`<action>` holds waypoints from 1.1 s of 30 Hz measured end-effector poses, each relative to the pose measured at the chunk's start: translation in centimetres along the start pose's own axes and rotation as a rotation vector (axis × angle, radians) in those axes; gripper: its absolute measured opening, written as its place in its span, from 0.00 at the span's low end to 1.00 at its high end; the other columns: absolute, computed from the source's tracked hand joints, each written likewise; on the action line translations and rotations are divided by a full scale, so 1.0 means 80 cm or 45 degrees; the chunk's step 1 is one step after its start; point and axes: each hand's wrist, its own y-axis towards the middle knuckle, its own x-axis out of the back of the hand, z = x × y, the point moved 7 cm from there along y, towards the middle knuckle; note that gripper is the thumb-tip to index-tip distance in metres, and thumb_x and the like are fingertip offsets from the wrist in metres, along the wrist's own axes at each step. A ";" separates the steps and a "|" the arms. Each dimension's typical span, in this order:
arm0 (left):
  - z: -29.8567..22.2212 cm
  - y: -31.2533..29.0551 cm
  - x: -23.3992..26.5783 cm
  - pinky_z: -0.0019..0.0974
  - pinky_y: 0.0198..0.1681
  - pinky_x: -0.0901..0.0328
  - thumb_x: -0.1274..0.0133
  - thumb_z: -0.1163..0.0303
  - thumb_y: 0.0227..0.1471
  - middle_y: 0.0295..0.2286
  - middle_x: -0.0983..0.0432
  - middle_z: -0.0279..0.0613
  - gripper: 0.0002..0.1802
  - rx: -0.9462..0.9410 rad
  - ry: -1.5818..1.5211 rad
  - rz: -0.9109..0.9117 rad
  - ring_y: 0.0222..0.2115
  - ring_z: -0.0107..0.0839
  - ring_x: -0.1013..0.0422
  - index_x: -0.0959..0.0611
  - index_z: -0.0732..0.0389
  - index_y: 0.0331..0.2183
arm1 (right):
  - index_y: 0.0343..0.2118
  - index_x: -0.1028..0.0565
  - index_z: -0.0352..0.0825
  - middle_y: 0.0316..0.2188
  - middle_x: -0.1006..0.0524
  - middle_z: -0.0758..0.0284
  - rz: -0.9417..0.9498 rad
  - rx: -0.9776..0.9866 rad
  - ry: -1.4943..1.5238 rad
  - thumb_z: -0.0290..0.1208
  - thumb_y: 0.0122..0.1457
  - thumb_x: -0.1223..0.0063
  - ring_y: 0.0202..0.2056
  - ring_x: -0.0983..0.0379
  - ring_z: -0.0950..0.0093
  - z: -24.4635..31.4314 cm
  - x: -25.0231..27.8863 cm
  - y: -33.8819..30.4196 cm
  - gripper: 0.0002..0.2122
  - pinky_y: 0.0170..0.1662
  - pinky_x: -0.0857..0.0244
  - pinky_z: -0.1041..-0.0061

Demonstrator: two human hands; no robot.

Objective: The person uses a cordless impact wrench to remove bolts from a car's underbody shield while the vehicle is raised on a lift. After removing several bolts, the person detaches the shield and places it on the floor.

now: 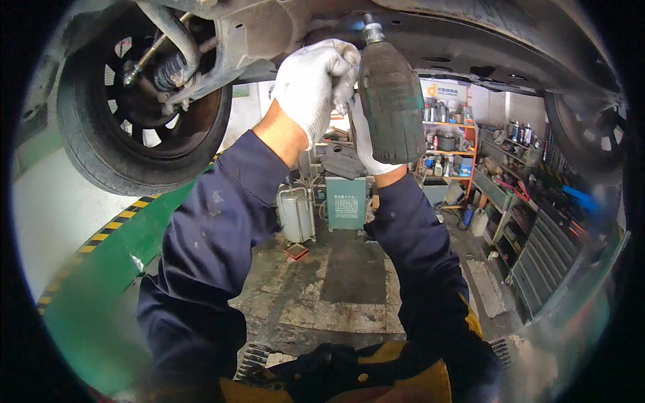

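Observation:
Both my hands wear white work gloves and are raised to the underside of a lifted car (269, 27). My right hand (364, 134), mostly hidden behind the tool, grips a dark, worn impact wrench (392, 104). Its metal socket end points up, close under the car's floor. Beside the wrench, on its left, my left hand (312, 87) is closed with the fingers curled in. Whatever those fingers hold, if anything, does not show.
At the left hang a wheel (144, 121) and suspension arm (176, 37); another wheel (594, 127) is at the far right. Behind stand a green cabinet (346, 203), a pale tank (294, 213) and loaded shelves (447, 144). A grey slatted panel (545, 262) leans at right.

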 end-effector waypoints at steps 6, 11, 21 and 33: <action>0.000 0.004 -0.002 0.26 0.22 0.44 0.54 0.76 0.51 0.22 0.35 0.32 0.06 -0.108 0.120 0.021 0.18 0.21 0.42 0.21 0.63 0.30 | 0.67 0.38 0.36 0.60 0.28 0.60 0.128 0.186 -0.634 0.35 0.67 0.49 0.61 0.30 0.67 0.010 -0.005 -0.017 0.27 0.64 0.36 0.64; -0.007 0.015 -0.007 0.27 0.27 0.37 0.51 0.82 0.52 0.26 0.29 0.35 0.09 -0.483 0.723 0.029 0.23 0.22 0.36 0.19 0.66 0.36 | 0.67 0.38 0.37 0.62 0.30 0.59 0.095 0.283 -0.703 0.32 0.68 0.50 0.62 0.33 0.65 0.010 -0.005 -0.018 0.26 0.64 0.38 0.63; -0.002 0.028 -0.002 0.30 0.39 0.33 0.40 0.62 0.58 0.30 0.19 0.37 0.15 -0.339 0.290 -0.070 0.31 0.23 0.27 0.13 0.63 0.40 | 0.61 0.31 0.35 0.56 0.27 0.58 0.110 0.121 -0.220 0.32 0.66 0.50 0.57 0.31 0.65 -0.033 -0.022 -0.001 0.21 0.61 0.39 0.65; 0.006 0.051 0.001 0.31 0.41 0.27 0.47 0.60 0.65 0.37 0.17 0.36 0.18 -0.142 0.177 0.293 0.35 0.25 0.22 0.15 0.62 0.48 | 0.52 0.24 0.38 0.44 0.20 0.63 0.029 0.042 -0.604 0.42 0.52 0.36 0.42 0.25 0.61 -0.009 0.019 0.023 0.24 0.45 0.31 0.63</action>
